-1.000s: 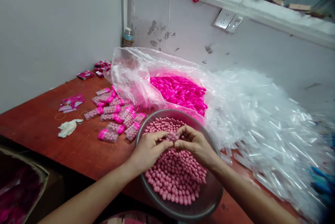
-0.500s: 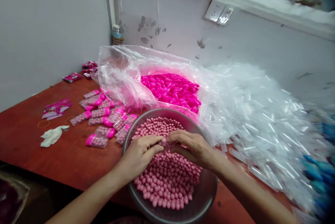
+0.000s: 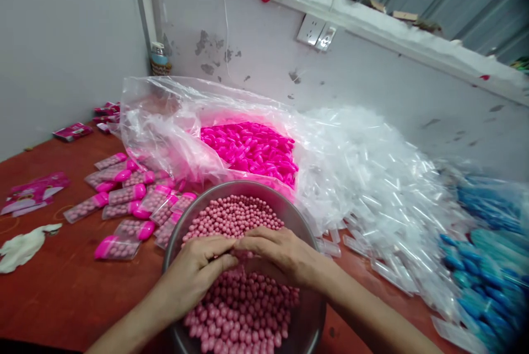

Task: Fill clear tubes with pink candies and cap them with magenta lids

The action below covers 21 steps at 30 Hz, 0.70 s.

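A metal bowl full of small pink round candies sits at the table's near edge. Both my hands are down in it, fingertips meeting over the candies. My left hand has its fingers curled toward my right hand, which lies palm down. The small clear tube they held between them a moment ago is hidden under the fingers. Filled tubes with pink caps lie in a loose heap just left of the bowl.
Behind the bowl is an open plastic bag of bright pink caps. A big pile of empty clear tubes spreads to the right, with blue caps beyond. A white rag and pink packets lie at the left.
My hands have sunk from just above the candies into them, and the filled tube between my fingers has gone out of sight. The view has swung to the right.
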Each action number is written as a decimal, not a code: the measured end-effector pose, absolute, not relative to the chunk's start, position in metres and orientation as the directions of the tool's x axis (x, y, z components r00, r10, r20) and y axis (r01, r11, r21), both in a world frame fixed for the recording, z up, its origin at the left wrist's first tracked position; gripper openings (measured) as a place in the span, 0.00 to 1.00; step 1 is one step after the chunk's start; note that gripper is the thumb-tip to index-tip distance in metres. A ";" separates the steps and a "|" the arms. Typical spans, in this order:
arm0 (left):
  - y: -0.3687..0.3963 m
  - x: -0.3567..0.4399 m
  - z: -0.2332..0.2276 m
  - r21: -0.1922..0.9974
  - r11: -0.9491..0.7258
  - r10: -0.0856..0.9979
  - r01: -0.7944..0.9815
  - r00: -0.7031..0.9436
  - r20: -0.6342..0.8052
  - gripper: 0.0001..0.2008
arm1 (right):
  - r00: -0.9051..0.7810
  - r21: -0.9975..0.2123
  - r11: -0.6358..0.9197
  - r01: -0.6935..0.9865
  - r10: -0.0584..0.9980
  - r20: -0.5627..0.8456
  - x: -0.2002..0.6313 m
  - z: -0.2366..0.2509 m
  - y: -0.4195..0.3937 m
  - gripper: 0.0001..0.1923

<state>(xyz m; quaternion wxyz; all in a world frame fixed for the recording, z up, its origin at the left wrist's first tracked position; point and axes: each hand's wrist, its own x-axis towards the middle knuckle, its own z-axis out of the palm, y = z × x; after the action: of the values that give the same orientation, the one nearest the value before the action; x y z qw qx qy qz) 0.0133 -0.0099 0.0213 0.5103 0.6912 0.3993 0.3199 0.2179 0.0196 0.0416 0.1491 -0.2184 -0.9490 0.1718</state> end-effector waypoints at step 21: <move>-0.009 0.012 0.015 0.986 0.007 0.965 0.164 0.257 -0.050 0.13 | -0.572 -0.519 0.585 0.623 0.794 0.207 0.254 0.050 0.048 0.05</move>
<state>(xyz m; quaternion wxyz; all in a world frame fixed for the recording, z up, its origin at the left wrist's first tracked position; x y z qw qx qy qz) 0.0123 -0.0093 0.0148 0.5265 0.5929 0.4759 0.3805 0.2543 0.0481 0.0496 0.2141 -0.4100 -0.8640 0.1989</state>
